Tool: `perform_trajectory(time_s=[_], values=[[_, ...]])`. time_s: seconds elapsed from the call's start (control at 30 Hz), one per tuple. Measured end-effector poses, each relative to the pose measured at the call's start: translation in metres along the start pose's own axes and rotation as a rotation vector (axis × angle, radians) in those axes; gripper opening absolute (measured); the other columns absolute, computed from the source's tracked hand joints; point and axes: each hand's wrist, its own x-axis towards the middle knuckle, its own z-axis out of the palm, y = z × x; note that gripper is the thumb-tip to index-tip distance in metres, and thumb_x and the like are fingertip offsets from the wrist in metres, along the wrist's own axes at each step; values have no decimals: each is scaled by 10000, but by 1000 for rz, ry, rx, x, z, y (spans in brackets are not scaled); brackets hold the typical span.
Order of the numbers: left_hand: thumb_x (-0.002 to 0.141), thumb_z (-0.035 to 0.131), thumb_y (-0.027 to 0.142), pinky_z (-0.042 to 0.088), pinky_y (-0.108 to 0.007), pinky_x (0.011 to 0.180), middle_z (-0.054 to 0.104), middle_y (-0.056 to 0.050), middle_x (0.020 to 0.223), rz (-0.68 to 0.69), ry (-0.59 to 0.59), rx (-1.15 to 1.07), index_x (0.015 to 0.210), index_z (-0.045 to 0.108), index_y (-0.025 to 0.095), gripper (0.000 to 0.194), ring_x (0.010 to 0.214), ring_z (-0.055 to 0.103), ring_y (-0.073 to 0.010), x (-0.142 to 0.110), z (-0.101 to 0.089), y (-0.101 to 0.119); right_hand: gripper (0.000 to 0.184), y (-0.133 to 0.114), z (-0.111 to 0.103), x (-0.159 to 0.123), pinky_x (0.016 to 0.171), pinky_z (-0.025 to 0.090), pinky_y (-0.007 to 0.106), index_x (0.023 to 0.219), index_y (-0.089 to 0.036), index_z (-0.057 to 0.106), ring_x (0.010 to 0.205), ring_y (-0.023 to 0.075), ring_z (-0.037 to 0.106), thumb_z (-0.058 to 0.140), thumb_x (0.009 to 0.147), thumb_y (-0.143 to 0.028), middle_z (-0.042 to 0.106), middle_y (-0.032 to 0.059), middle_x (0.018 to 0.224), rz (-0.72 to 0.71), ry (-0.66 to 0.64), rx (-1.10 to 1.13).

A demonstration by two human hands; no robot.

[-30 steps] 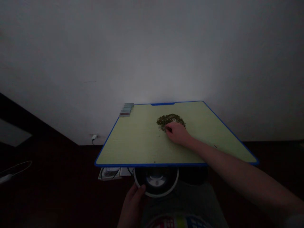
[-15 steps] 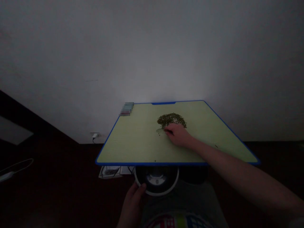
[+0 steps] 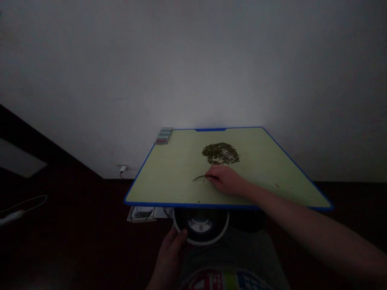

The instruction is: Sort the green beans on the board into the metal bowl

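A pale green tabletop (image 3: pixel 169 177) edged in blue sits tilted in the view, its far side near a white wall (image 3: pixel 193 68). A power plug (image 3: pixel 123 168) sits low on that wall, and a white cable (image 3: pixel 12 216) lies on the dark floor at the left. At the tabletop's far left corner stands a small stack of flat items (image 3: pixel 163 136), too blurred to name.

A pile of small green-brown grains (image 3: pixel 220 153) lies loose near the middle of the far half, with a few stray specks around it. The right hand (image 3: pixel 226 180) rests on the surface just below the pile, its fingers pinched in a firm grip on a thin dark utensil (image 3: pixel 199 177) that points left. Below the front edge, the left hand (image 3: pixel 169 257) sits at the white rim of a round black container (image 3: pixel 201 227), with a pale shape inside. Its fingers curl against the rim, but I cannot tell whether they are clenched on it.
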Motion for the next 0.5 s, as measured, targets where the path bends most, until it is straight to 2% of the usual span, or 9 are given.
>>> perform_trajectory(time_s=[0.13,0.5], values=[[657,807,316,549,-426,885,816,-131,959,-3,-53,14,1061,729,155,442,998,731,-344,-1,-1,1,212,-7,0,0,784,438,301,967,-122,720,842,187,596,517,909,-136,680,100,890,-48,-32,12],[716,784,260,536,-434,909,816,-122,956,0,-104,-56,1085,727,148,391,1008,728,-329,1,-6,-3,179,-39,8,-21,723,432,279,909,-138,701,773,167,572,522,905,-150,654,74,837,-39,-66,74]])
